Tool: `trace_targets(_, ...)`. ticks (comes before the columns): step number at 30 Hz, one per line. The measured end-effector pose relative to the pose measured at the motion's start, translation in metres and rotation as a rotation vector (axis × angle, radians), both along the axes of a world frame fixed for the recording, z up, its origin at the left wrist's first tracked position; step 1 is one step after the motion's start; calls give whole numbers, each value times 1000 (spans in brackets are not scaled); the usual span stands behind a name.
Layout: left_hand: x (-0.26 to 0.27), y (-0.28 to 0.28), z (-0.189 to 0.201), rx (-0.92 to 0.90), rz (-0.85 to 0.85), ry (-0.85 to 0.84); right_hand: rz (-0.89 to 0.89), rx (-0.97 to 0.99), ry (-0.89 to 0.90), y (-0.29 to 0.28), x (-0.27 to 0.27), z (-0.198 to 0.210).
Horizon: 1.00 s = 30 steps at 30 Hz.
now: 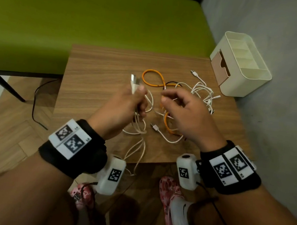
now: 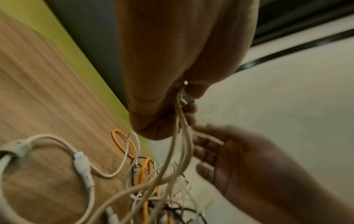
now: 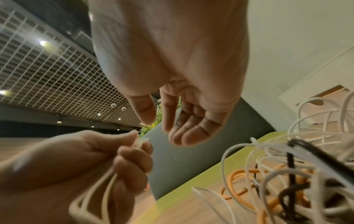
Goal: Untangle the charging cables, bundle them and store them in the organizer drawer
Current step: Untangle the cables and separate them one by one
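Note:
My left hand (image 1: 141, 97) is raised above the wooden table (image 1: 96, 73) and grips several folded strands of a white cable (image 1: 135, 85), plugs sticking up past the thumb. The strands (image 2: 182, 144) hang down from the left hand (image 2: 184, 104) and off the table's near edge. My right hand (image 1: 169, 99) hovers beside it over the tangle, fingers relaxed, holding nothing. An orange cable (image 1: 152, 73), a black cable (image 1: 172, 82) and more white cables (image 1: 202, 89) lie tangled on the table. In the right wrist view the right hand (image 3: 172, 125) is empty and the left hand (image 3: 126, 151) pinches the cable.
A cream organizer (image 1: 247, 81) with a tan drawer (image 1: 220, 67) stands at the table's far right corner by the grey wall. A green bench (image 1: 99, 14) lies beyond the table. A black cord (image 1: 35, 103) trails on the floor at left.

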<state>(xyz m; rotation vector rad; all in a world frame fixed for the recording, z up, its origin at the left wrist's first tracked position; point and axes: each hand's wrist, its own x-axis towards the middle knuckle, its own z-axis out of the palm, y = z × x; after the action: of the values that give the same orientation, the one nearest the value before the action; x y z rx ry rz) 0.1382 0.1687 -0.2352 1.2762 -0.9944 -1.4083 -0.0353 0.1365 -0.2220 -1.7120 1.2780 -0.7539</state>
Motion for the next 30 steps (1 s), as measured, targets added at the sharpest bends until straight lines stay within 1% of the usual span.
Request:
trace_targets(1, -4, 3, -2, -34, -62, -119, 9, -10, -51, 1, 0, 3)
trace_targets(2, -8, 5, -3, -78, -131, -212, 51, -14, -62, 2, 1, 5)
trace_targets(4, -17, 7, -2, -176, -266, -330, 156, -19, 4, 2, 2, 2)
trace_targets(6, -19, 8, 0, -199, -336, -434, 181, 15, 38, 1, 0, -6)
trace_targets(9, -13, 6, -3, -156, -391, -517, 139, 76, -39, -1, -2, -12)
trace_targets(13, -10, 4, -6, -155, -449, -556, 154, 139, -128, -3, 0, -13)
trace_targets(15, -9, 3, -8, -108, -485, -515, 161, 180, -150, -6, -1, -13)
trace_targets(17, -9, 3, -9, -29, -531, -413, 160, 202, -168, -9, -2, -13)
trace_targets(20, -6, 2, -9, 6, -578, -241, 165, 212, -185, -11, -5, -10)
trace_targets(23, 1, -2, -8, 114, -549, -8, 141, 203, -212, -12, -8, -6)
trace_targets(24, 3, -4, -7, 157, -532, 39, 145, 201, -215, -12, -8, -5)
trace_targets(25, 3, -5, -7, 189, -514, 45, 153, 192, -210, -12, -8, -6)
trace_targets(26, 3, -6, -6, 204, -497, 14, 154, 175, -195, -12, -8, -8)
trace_targets(28, 0, -7, -6, 195, -482, -66, 140, 146, -149, -12, -7, -10)
trace_targets(30, -3, -8, -4, 184, -479, -94, 139, 145, -151, -12, -8, -9)
